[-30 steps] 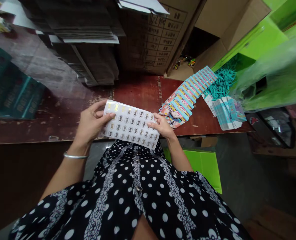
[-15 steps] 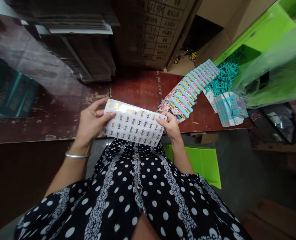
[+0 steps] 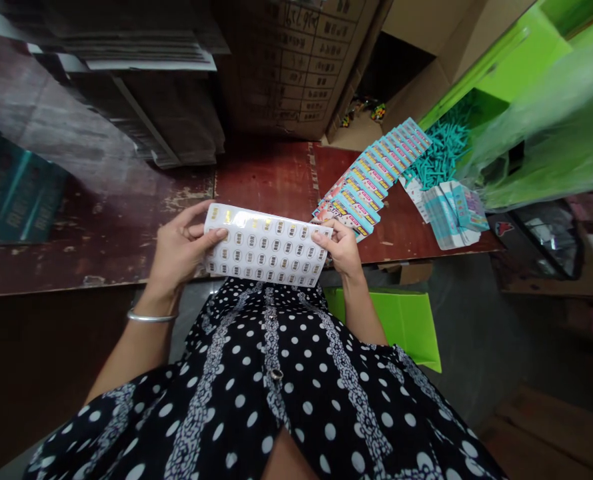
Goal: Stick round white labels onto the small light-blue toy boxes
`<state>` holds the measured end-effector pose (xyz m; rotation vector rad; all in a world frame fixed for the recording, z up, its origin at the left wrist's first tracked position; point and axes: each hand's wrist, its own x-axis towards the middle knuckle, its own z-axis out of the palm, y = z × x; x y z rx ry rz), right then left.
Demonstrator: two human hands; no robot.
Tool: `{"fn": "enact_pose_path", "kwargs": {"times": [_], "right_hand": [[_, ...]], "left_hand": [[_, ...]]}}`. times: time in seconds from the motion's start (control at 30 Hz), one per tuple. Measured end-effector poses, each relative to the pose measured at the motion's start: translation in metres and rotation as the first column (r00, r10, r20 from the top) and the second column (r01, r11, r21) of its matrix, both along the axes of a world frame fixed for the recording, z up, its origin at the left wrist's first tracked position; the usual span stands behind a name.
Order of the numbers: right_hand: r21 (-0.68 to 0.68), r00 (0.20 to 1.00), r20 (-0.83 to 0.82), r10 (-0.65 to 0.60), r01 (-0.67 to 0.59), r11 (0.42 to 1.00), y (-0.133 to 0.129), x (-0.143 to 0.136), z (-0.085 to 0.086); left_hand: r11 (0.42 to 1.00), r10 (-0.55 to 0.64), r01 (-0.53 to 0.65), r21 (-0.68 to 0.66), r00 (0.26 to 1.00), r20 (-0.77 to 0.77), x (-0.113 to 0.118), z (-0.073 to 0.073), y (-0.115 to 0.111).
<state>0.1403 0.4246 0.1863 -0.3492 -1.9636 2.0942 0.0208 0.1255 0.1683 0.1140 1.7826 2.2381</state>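
Between both hands is a white sticker sheet [image 3: 266,250] with rows of small oval labels, some shining gold along the top. My left hand [image 3: 181,250] grips its left end, thumb on the face and fingers behind. At the right end my right hand [image 3: 343,250] pinches it the same way. The sheet is tilted towards me above the table's front edge. Just beyond my right hand, a fanned row of printed cards [image 3: 371,177] in blue and pink lies on the red table [image 3: 261,173].
Teal plastic pieces [image 3: 443,150] spill from a green box beside a stack of small cards [image 3: 449,213]. Cardboard boxes [image 3: 286,73] and a dark stack of flat sheets [image 3: 176,120] stand behind. Teal boxes [image 3: 19,190] are at left; a green bin [image 3: 406,323] sits below the table.
The view has shifted slightly, so the table things appear a little further left. Both hands keep hold of the sticker sheet, which has barely changed its tilt.
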Motion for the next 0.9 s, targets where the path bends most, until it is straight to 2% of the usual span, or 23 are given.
{"fn": "enact_pose_path", "kwargs": {"times": [0.17,0.37,0.7,0.8,0.9], "right_hand": [[0.017,1.000,0.002,-0.028,0.028,0.999,0.001,0.000,0.000],[0.024,0.992,-0.005,-0.124,0.124,0.992,0.002,0.002,0.004],[0.036,0.995,0.022,-0.095,0.094,0.995,0.002,0.004,0.002],[0.033,0.996,-0.013,-0.085,0.086,0.996,0.001,0.012,0.002],[0.080,0.999,-0.002,-0.034,0.034,0.996,0.001,0.020,0.000]], "left_hand": [[1.000,-0.014,0.013,0.007,0.999,0.041,0.000,0.000,0.002],[0.978,-0.201,0.206,-0.020,0.968,0.149,-0.001,0.000,-0.002],[0.990,-0.135,0.134,0.046,0.991,0.021,0.000,0.004,0.003],[0.991,-0.094,0.097,0.089,0.995,-0.037,0.002,0.003,0.004],[0.997,-0.028,0.035,0.076,0.996,-0.085,0.004,0.002,0.005]]}}
